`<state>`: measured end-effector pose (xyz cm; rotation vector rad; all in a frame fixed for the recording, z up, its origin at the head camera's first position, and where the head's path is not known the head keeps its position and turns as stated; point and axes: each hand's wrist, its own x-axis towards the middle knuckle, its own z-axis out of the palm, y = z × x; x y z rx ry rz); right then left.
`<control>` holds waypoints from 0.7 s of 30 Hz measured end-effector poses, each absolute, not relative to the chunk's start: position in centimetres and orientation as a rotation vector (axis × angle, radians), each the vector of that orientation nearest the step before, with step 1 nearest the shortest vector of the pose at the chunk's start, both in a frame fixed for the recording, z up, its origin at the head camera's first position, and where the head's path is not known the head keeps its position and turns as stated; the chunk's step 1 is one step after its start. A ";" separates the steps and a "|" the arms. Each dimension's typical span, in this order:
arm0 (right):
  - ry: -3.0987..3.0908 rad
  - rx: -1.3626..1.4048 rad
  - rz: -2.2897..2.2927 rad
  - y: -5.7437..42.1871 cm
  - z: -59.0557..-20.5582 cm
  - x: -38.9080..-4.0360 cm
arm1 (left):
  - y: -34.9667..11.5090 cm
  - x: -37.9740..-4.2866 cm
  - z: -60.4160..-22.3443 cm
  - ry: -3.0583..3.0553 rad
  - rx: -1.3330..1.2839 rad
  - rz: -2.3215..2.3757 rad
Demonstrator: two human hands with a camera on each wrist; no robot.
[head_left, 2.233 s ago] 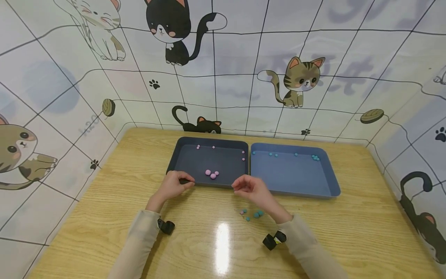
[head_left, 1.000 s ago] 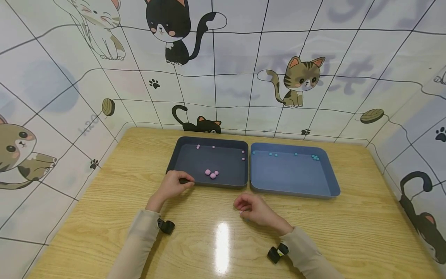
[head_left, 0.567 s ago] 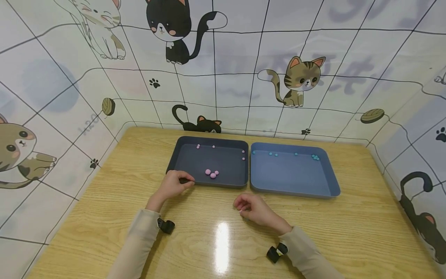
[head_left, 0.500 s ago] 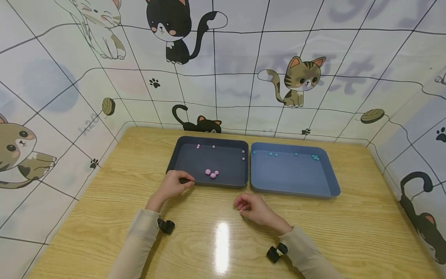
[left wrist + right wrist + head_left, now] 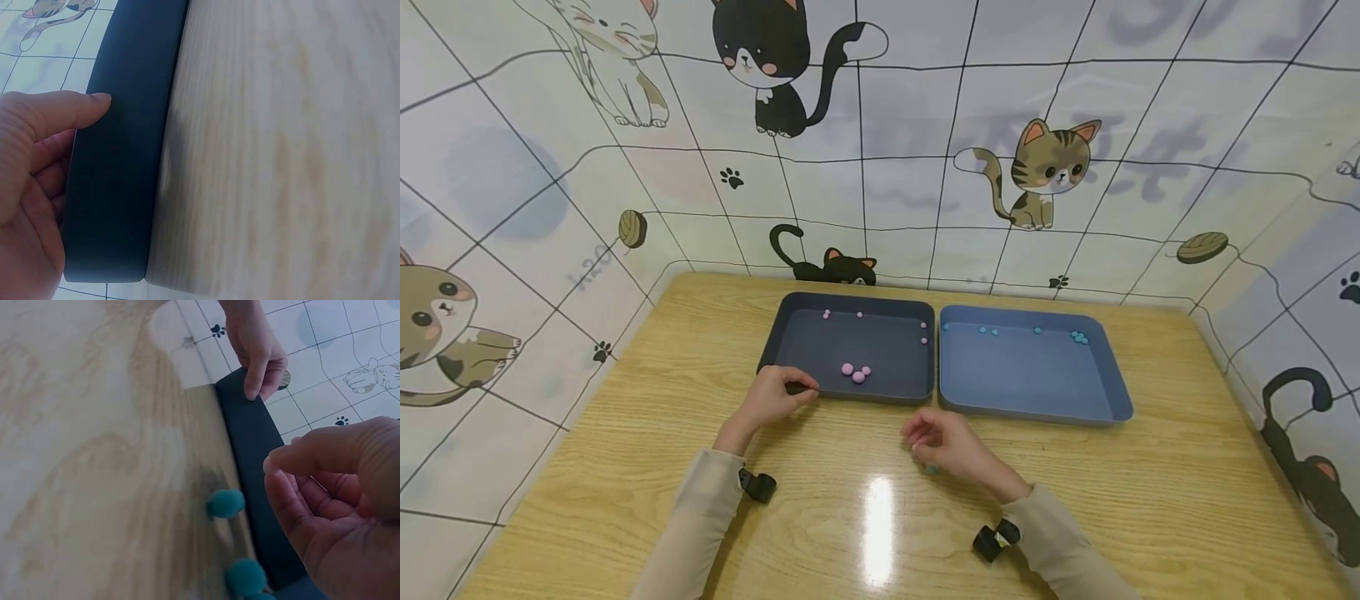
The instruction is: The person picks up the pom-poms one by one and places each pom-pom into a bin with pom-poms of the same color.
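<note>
In the head view my left hand [image 5: 772, 396] holds the near left rim of the dark tray [image 5: 891, 396]. The left wrist view shows its thumb [image 5: 87, 109] on the tray's outer wall, with the other fingers behind the rim. My right hand [image 5: 951, 443] is over the table in front of the trays, its thumb and index fingertips together. Between those tips in the right wrist view is a small pale pink ball [image 5: 269, 465], mostly hidden. Below lie teal balls [image 5: 226, 504] on the table; the head view shows just one teal ball [image 5: 932, 469] past the hand.
Several pink balls [image 5: 858, 377] lie in the dark tray. Beside it stands a blue tray [image 5: 1030, 379] with several teal balls [image 5: 1079, 337] along its far side. A patterned backdrop [image 5: 910, 192] rises behind the wooden table [image 5: 820, 508].
My right hand came back from the dark tray's near edge to the balls on the table, then rose slightly with the pink ball, uncovering a teal ball. My left hand stayed put.
</note>
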<state>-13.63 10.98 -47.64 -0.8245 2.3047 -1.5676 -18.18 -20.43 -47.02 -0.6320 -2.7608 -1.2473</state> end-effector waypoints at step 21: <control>2.258 -0.699 -1.703 10.8 -44.5 -16.6 | -20.3 -18.2 -47.0 -2.786 -0.594 -1.214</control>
